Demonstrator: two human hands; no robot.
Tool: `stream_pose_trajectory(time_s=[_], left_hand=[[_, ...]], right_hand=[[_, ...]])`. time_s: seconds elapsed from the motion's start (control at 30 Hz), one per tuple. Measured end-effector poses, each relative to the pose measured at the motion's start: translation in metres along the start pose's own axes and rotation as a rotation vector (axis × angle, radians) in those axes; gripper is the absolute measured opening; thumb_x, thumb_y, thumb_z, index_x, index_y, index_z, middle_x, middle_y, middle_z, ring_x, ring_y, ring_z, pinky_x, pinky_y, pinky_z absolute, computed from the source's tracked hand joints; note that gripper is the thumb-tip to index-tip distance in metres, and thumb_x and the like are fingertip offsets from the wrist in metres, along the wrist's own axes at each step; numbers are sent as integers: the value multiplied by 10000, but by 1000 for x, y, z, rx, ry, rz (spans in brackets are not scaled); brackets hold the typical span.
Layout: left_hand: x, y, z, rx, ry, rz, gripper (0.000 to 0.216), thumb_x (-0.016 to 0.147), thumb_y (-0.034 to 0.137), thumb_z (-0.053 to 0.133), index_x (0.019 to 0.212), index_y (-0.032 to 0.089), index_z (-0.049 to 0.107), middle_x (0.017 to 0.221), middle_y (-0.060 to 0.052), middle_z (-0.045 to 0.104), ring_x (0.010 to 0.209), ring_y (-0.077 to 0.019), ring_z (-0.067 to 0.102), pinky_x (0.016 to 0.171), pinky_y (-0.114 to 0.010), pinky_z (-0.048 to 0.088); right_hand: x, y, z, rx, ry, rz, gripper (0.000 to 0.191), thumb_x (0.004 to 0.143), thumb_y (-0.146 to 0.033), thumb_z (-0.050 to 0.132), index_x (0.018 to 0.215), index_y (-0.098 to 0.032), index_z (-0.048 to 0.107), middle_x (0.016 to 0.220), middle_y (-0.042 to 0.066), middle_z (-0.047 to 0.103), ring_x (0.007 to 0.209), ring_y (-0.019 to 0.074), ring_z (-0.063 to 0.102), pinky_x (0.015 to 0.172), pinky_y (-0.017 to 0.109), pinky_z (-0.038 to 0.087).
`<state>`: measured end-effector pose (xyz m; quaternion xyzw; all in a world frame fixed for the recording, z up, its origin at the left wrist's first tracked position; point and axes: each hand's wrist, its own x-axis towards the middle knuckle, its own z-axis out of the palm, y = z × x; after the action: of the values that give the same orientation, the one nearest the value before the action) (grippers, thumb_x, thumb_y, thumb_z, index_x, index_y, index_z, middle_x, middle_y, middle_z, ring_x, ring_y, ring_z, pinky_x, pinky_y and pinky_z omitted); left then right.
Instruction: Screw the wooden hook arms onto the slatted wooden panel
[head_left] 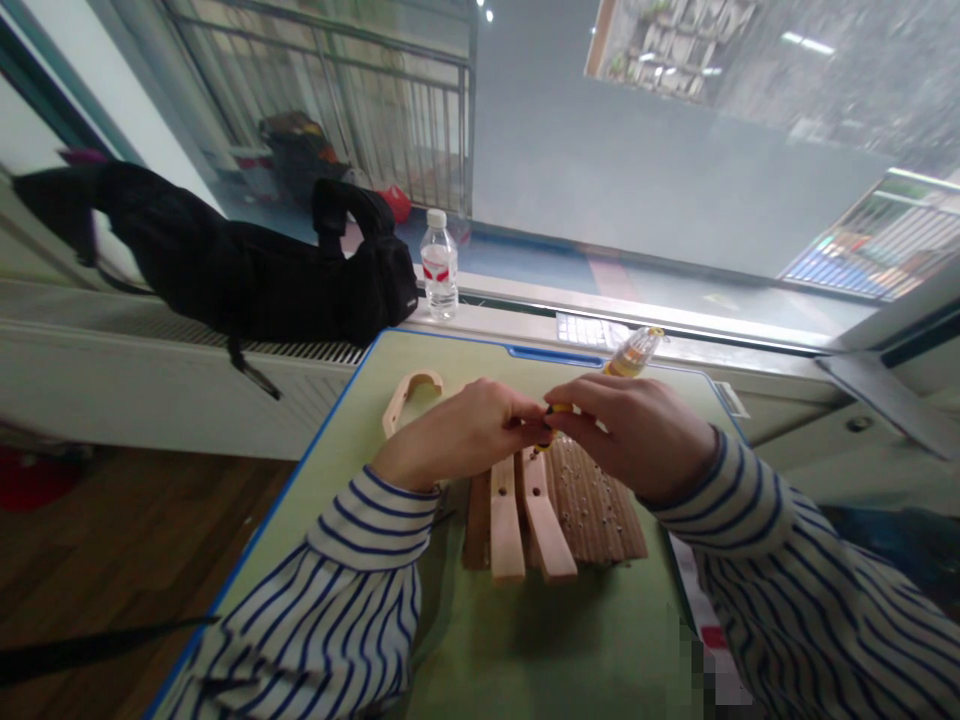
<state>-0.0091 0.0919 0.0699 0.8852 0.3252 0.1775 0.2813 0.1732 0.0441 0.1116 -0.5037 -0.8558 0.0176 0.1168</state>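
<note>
A small yellow-and-black tool (560,409), much like a short screwdriver, is mostly covered by fingers. My right hand (637,430) is closed in a pinch around it. From the other side my left hand (476,425) has its thumb and fingertips pressed together against the same tool. Below my hands, two pale wooden pieces (508,530) with drilled holes lie side by side. They rest on a ridged brown board (600,510) dotted with many small metal bits, which look like screws. A curved wooden piece (405,397) lies beyond my left wrist.
Everything lies on a light green table (525,650) with a blue edge. A clear bottle with yellow contents (632,352) is behind my right hand. On the windowsill stand a water bottle (439,265) and a black bag (277,280). White papers (712,610) lie by my right forearm.
</note>
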Motion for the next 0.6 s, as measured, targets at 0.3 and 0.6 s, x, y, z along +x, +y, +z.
stream_pose_trajectory(time_s=[0.3, 0.6], left_hand=[[-1, 4, -1, 31, -23, 3, 255, 871, 309, 493, 830, 201, 720, 676, -14, 641, 678, -134, 543, 621, -243, 329], [1, 2, -1, -9, 14, -13, 195, 807, 349, 576, 821, 223, 725, 634, 20, 608, 599, -106, 525, 553, -220, 312]], right_hand=[[0, -2, 4, -50, 30, 39, 292, 886, -396, 432, 934, -204, 646, 817, 17, 662, 666, 142, 591, 597, 277, 383], [0, -1, 6, -28, 48, 49, 290, 889, -399, 432, 932, -204, 643, 835, 15, 656, 672, 132, 590, 615, 275, 395]])
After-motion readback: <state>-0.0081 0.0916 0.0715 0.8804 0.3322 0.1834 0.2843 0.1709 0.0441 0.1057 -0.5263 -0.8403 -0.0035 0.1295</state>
